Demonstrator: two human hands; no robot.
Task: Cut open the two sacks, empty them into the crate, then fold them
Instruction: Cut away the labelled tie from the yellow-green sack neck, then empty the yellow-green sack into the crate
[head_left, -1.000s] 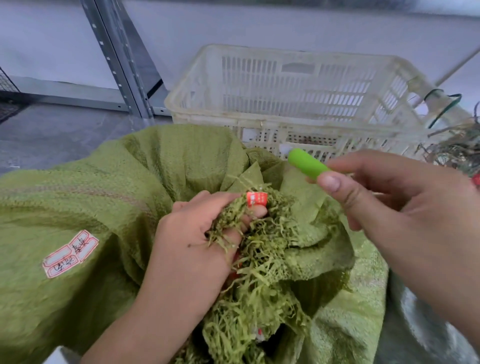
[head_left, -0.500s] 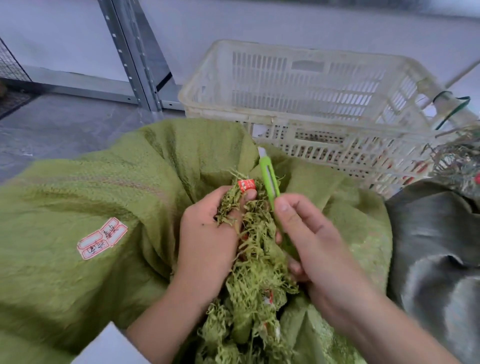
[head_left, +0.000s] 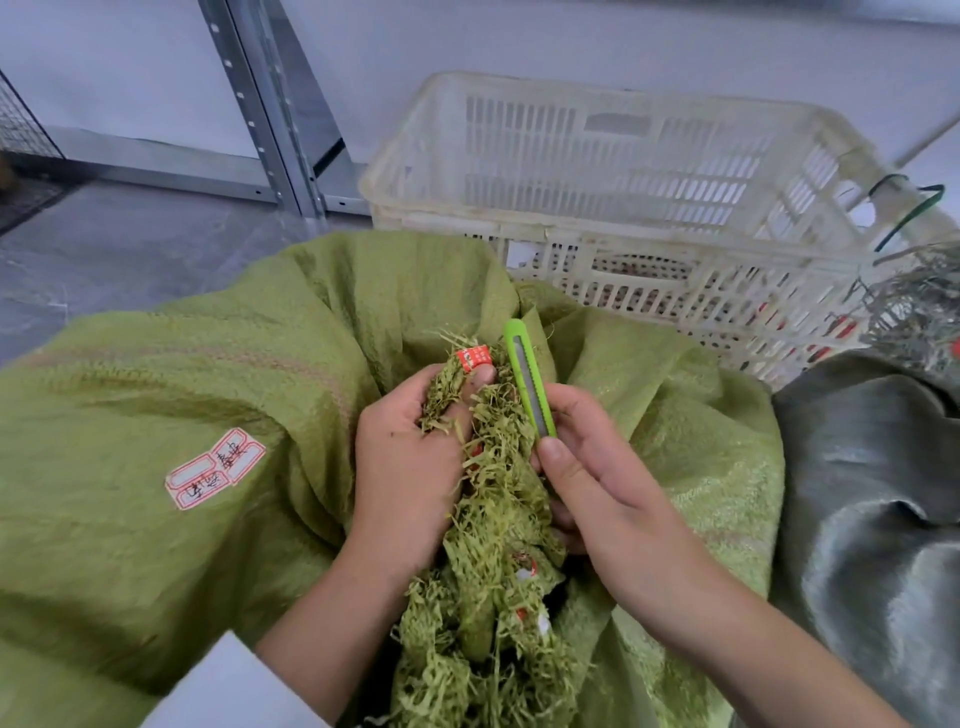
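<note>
A full green woven sack (head_left: 197, 374) fills the foreground, with a red-and-white label (head_left: 214, 468) on its side. Its frayed, gathered mouth (head_left: 498, 525) runs toward me, bound with red-and-white tape (head_left: 473, 358). My left hand (head_left: 410, 467) grips the frayed mouth just below the tape. My right hand (head_left: 597, 483) holds a green utility knife (head_left: 527, 379) upright against the right side of the bunch, thumb on its slider. Behind the sack stands a cream plastic crate (head_left: 613, 166). A grey sack (head_left: 872, 499) lies to the right.
Grey metal shelving uprights (head_left: 260, 104) stand at the back left on a grey floor (head_left: 119, 239). A tangle of grey frayed strands (head_left: 919, 306) and a green wire (head_left: 914, 208) sit beside the crate's right end. A white sleeve edge (head_left: 228, 686) shows at the bottom.
My right hand has come down from in front of the crate and brought the knife against the sack's gathered mouth. My left hand keeps its grip on the bunch.
</note>
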